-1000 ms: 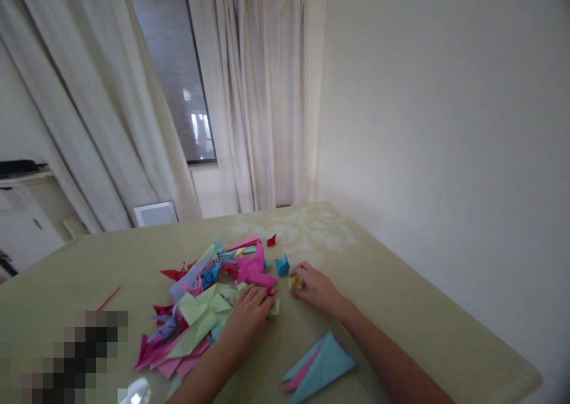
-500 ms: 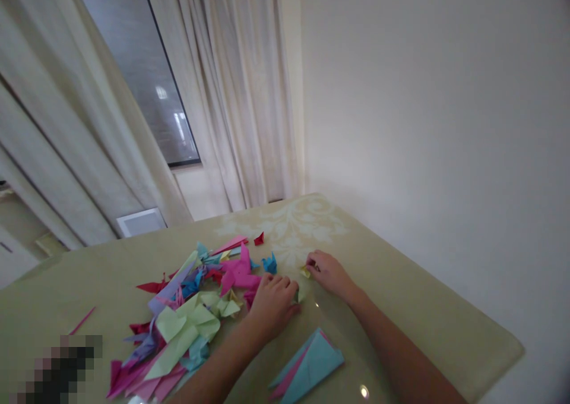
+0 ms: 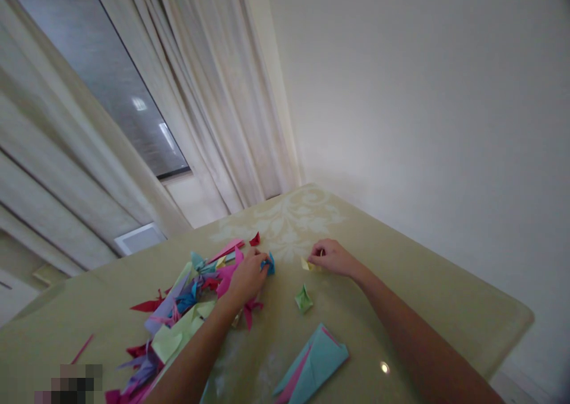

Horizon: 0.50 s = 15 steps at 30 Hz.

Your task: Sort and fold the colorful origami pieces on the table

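My left hand point(image 3: 248, 278) reaches over the paper pile, its fingers pinched on a small blue origami piece point(image 3: 271, 264) at the pile's right edge. To the right, my right hand point(image 3: 333, 258) pinches a small pale yellow origami piece point(image 3: 305, 264) on the tabletop. Between and nearer than the hands sits a small green origami piece point(image 3: 303, 299), untouched. A magenta folded star shape point(image 3: 226, 276) lies partly under my left hand. Closer to me rests a light blue and pink folded paper point(image 3: 314, 359).
Colourful folded papers, among them a red one point(image 3: 149, 304), a lilac one point(image 3: 169, 300) and a pale green one point(image 3: 176, 335), heap up on the left. A small red piece point(image 3: 255, 239) lies behind them. A thin pink stick point(image 3: 82, 349) is at far left. A wall point(image 3: 423, 125) borders the table's right.
My left hand has moved away from the green piece, up and left to the blue one, leaving the green piece in view. My right hand stays at the yellow piece. The view has tilted.
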Tool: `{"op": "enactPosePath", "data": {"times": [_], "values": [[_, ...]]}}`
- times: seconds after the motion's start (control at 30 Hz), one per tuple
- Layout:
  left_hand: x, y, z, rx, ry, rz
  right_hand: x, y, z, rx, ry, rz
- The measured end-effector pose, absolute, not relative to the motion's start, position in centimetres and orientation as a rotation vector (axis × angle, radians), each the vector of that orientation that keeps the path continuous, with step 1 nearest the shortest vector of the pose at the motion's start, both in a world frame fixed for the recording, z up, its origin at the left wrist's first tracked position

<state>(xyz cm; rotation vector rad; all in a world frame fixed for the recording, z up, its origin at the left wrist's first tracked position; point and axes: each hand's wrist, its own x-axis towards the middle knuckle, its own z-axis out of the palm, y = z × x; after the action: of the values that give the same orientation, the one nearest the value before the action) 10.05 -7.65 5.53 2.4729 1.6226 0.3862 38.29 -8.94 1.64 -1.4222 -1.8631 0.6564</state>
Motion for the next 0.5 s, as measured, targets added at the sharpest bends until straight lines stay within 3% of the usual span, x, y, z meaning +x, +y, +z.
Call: {"op": "enactPosePath", "data": {"times": [0.3,0.5], "values": [[13.1,-5.5,5.9,2.472,1.504,0.576,37.4,-9.0,0.6,-1.408,-1.82,0.657],[8.9,-7.4,7.1,2.446,1.506,0.585,37.6,-8.9,0.9,-1.36,-1.834,0.691]]}}
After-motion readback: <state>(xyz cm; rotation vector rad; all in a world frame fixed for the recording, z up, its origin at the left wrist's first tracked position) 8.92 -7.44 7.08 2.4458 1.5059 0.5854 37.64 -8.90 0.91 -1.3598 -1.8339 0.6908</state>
